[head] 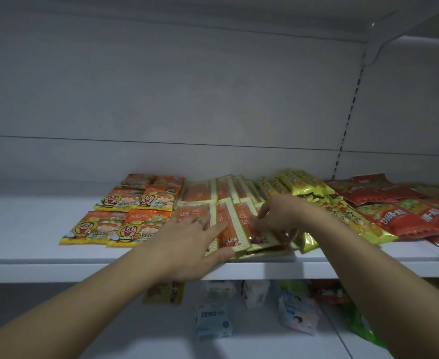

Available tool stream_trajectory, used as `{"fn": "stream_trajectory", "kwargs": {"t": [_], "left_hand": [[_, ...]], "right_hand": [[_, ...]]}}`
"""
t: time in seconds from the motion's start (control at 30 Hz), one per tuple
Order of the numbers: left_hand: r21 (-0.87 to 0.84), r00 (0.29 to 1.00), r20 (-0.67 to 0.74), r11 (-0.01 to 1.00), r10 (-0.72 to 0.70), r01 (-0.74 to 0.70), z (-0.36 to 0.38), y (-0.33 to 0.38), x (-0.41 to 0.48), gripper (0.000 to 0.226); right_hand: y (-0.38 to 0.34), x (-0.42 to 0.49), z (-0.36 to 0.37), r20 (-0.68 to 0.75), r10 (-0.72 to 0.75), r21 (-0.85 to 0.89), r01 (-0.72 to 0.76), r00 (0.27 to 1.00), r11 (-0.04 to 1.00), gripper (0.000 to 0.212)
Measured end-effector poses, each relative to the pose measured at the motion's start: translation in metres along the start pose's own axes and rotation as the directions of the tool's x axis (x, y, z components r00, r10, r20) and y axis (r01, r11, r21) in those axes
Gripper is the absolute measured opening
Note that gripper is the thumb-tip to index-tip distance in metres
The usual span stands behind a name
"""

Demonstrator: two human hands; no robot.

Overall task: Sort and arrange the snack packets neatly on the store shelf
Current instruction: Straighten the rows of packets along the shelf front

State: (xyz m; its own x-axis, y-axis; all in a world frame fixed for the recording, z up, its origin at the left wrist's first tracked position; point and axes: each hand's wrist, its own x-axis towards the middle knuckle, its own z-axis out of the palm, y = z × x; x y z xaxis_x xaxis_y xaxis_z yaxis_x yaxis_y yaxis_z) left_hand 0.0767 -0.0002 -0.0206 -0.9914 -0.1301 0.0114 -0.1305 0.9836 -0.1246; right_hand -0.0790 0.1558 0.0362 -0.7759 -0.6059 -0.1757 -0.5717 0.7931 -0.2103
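Two rows of orange strip packets (pixel 200 193) lay mid-way along the shelf (pixel 31 218), between cartoon packets (pixel 125 218) and yellow packets (pixel 298 187). Left hand (pixel 189 244): fingers straight, pressed flat, probably steadying the front row. Right hand (pixel 278 216): fingers curled, pinching packet edges, apparently squaring them.

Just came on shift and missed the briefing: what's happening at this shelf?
A person is tidying snacks on the shelf. The left hand lies flat on the orange strip packets in the middle, while the right hand pinches one of them. To the left, cartoon packets lie in neat rows; yellow packets and red packets on the right lie in loose heaps.
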Motion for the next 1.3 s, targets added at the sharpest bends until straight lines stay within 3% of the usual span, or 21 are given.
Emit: {"fn": "stream_trajectory", "kwargs": {"t": [0.37,0.5,0.57,0.67,0.77,0.87,1.07,1.3], "left_hand": [[-0.019,0.998,-0.07,1.0,-0.002,0.001,0.012,-0.004,0.005,0.095],[-0.118,0.999,-0.053,0.993,-0.006,-0.001,0.005,-0.006,-0.001,0.109],[-0.145,0.999,-0.037,0.989,0.004,-0.009,0.0,-0.012,-0.008,0.108],[-0.128,0.999,-0.034,0.992,0.016,-0.02,-0.003,-0.026,-0.019,0.086],[-0.081,0.998,-0.042,0.996,0.042,-0.046,-0.004,-0.035,-0.022,0.071],[-0.083,0.997,-0.067,0.996,0.036,-0.042,-0.002,-0.035,-0.022,0.065],[-0.077,0.992,-0.126,0.997,0.021,-0.031,0.006,-0.027,-0.025,0.062],[-0.089,0.984,-0.173,0.995,0.029,-0.045,-0.005,-0.018,-0.033,0.067]], "right_hand": [[-0.009,-0.005,0.014,-0.083,0.016,0.065,-0.011,0.996,0.998,0.048],[-0.013,-0.014,0.014,-0.2,-0.025,-0.068,0.012,0.979,0.998,0.049],[-0.016,-0.019,0.012,-0.244,-0.064,-0.045,0.054,0.968,0.998,0.054],[-0.024,-0.029,0.013,-0.144,-0.203,0.015,0.208,0.968,0.978,0.064],[-0.033,-0.036,0.022,-0.016,-0.312,-0.097,0.309,0.95,0.946,0.074],[-0.037,-0.04,0.032,0.01,-0.29,-0.175,0.287,0.957,0.942,0.065],[-0.04,-0.051,0.049,-0.133,-0.277,-0.231,0.242,0.952,0.942,0.051],[-0.039,-0.067,0.043,-0.205,-0.246,-0.253,0.192,0.947,0.948,0.071]]}}
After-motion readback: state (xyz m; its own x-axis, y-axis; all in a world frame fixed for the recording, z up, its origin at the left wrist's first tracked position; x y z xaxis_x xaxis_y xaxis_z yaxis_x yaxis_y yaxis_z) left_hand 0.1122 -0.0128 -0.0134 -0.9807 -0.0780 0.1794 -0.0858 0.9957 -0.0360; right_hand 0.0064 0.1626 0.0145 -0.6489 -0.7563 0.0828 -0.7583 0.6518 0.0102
